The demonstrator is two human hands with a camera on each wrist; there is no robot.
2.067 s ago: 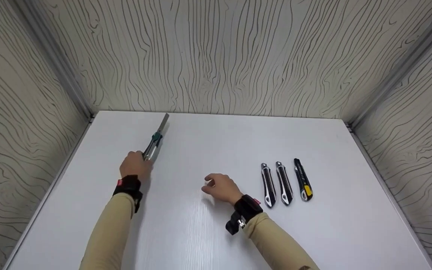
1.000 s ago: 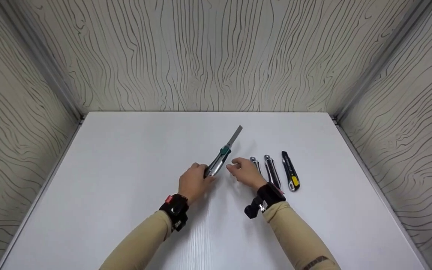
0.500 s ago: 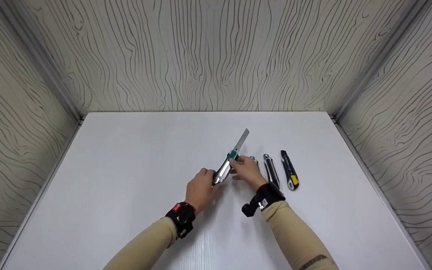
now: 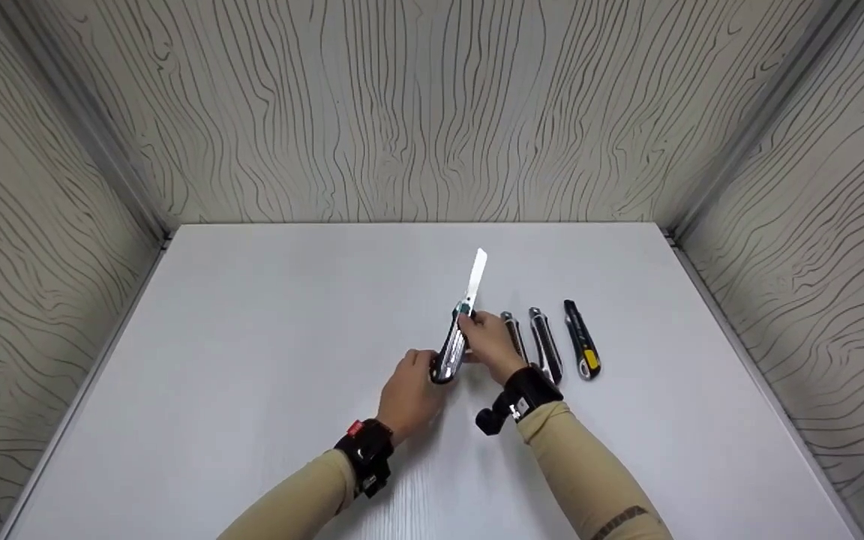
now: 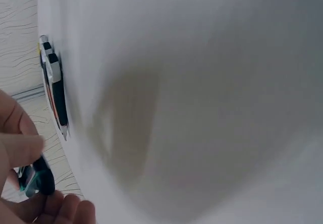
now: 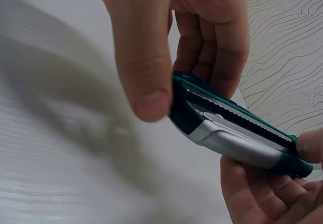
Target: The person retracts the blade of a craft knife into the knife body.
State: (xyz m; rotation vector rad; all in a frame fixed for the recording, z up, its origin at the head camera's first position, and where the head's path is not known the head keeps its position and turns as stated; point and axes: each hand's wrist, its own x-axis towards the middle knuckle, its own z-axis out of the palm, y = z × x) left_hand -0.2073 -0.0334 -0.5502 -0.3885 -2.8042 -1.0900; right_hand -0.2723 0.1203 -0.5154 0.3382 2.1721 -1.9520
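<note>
A silver utility knife with a green collar (image 4: 456,345) hangs over the middle of the white table, its long bare blade (image 4: 477,271) pointing toward the back wall. My right hand (image 4: 493,341) pinches it near the collar; in the right wrist view, finger and thumb close on the green end. At the butt end my left hand (image 4: 411,390) has its thumb on one side and fingers behind. Partly behind my right hand lies a black-and-silver utility knife (image 4: 513,334). A second one (image 4: 547,345) and a black-and-yellow utility knife (image 4: 582,341) lie farther right.
The white tabletop (image 4: 282,315) reaches back to a wood-grain patterned wall (image 4: 402,112). Similar panels stand at both sides, with grey corner posts. In the left wrist view, the lying knives (image 5: 56,85) show near the table's far side.
My left hand has carried the green-collared utility knife from the left to mid-table. My right hand has moved over and pinched it. Just now the knife has turned and its blade catches the light.
</note>
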